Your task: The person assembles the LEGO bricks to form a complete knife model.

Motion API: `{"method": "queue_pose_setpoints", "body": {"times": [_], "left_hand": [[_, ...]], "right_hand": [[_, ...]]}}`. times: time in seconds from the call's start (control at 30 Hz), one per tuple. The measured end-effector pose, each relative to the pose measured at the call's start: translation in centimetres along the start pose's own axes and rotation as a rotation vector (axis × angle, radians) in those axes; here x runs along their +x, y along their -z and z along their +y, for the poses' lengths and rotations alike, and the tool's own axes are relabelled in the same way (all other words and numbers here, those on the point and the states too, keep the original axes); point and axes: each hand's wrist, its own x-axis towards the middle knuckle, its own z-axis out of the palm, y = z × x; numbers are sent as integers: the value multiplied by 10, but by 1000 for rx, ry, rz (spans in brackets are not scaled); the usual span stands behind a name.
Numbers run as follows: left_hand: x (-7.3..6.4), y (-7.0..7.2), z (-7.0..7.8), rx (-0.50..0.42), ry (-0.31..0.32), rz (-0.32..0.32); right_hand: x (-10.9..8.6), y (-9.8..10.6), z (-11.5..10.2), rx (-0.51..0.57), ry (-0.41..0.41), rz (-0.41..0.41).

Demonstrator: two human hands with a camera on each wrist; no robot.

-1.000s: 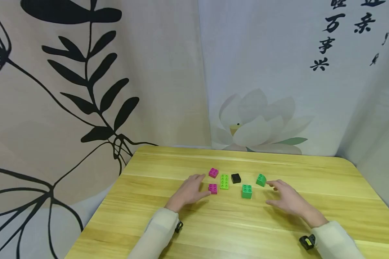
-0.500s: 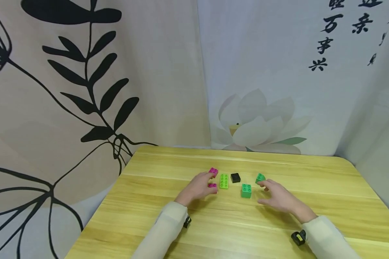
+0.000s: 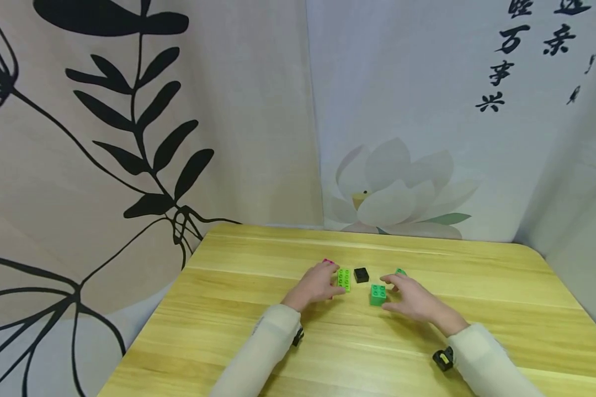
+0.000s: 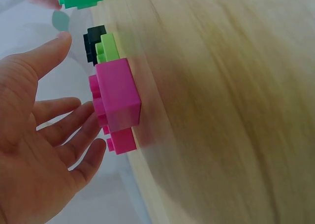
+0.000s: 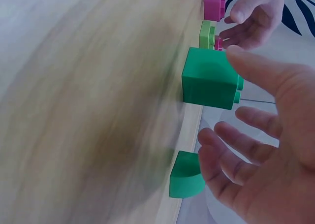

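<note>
My left hand (image 3: 314,285) hovers over two pink toy bricks, fingers spread and thumb apart, mostly hiding them in the head view. In the left wrist view the nearer pink brick (image 4: 119,91) stands beside the fingertips, with the other pink brick (image 4: 123,141) beyond. A long lime-green brick (image 3: 344,279) lies just right of the left thumb. My right hand (image 3: 413,298), fingers loosely bent, holds nothing; its thumb comes close to a square green brick (image 3: 378,296). Its fingers partly cover a green brick with a curved side (image 5: 187,177).
A black brick (image 3: 361,275) sits between the lime and green bricks. All rest on a wooden table (image 3: 367,358), with a printed curtain (image 3: 258,138) behind its far edge. Each wrist wears a small black camera (image 3: 443,359).
My left hand has moved right and over the pink bricks, reaching the lime one's edge. My right hand has moved left, past the curved green brick toward the square one. The bricks stay put.
</note>
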Motion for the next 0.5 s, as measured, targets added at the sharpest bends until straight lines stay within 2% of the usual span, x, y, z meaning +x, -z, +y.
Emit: {"method": "queue_pose_setpoints", "body": {"times": [0.5], "left_hand": [[17, -13, 10, 138, 26, -49]], "right_hand": [[3, -5, 2, 21, -3, -25]]}}
